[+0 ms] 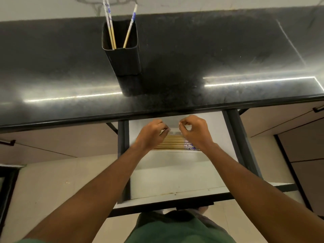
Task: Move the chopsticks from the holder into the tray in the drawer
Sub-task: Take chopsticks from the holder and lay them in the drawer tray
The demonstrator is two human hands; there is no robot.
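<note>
Holder [122, 48] on counter [210, 58]; drawer [175, 178] open below it.

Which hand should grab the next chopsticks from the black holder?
Probably the left hand: the holder, with three chopsticks, stands on the counter off to the left, nearer it than the right hand.

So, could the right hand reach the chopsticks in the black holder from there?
Probably yes. The right hand is down in the drawer, but the holder stands open-topped on the counter beyond, three chopsticks sticking up, nothing between.
</note>
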